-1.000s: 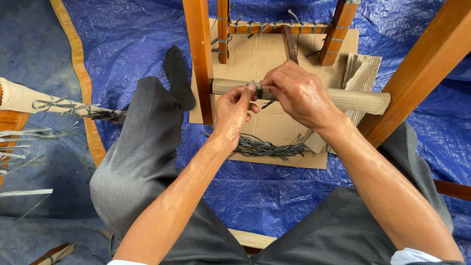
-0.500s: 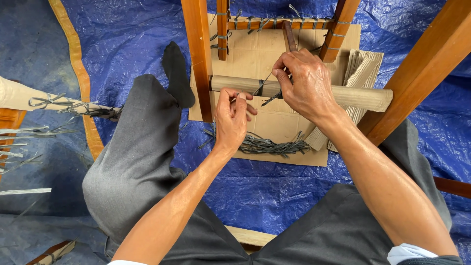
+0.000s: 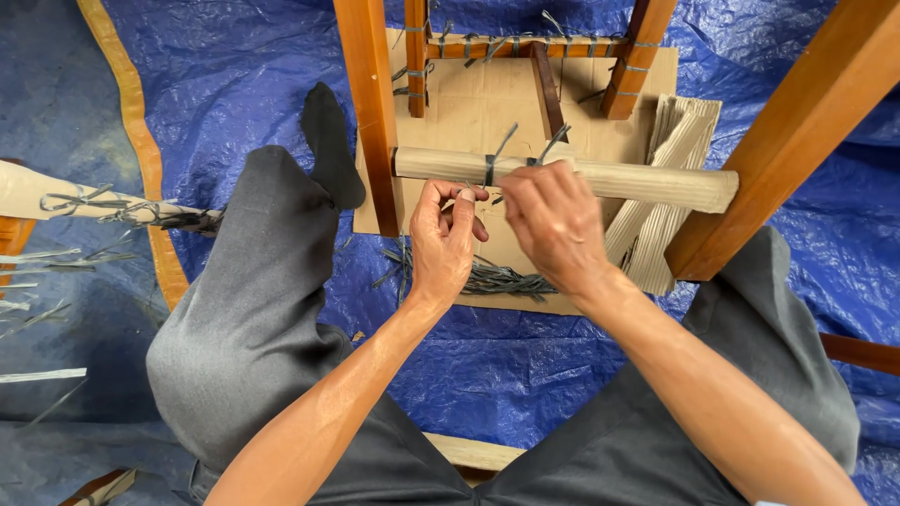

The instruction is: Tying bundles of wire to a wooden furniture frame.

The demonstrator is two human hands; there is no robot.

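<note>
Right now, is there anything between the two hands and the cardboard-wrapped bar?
Nothing visible. The left hand and right hand are right below the cardboard-wrapped bar, with fingers at the grey tie.

Even, soft daylight fills the scene, bright without harsh glare. The crinkled blue tarp (image 3: 234, 84) carries faint pale sheen on its folds. Shadows are weak and diffuse, darkest under the trouser legs (image 3: 244, 319). Focus is sharp at the centre; the wooden posts (image 3: 806, 122) lean outward from wide-angle distortion near the frame edges.
</note>
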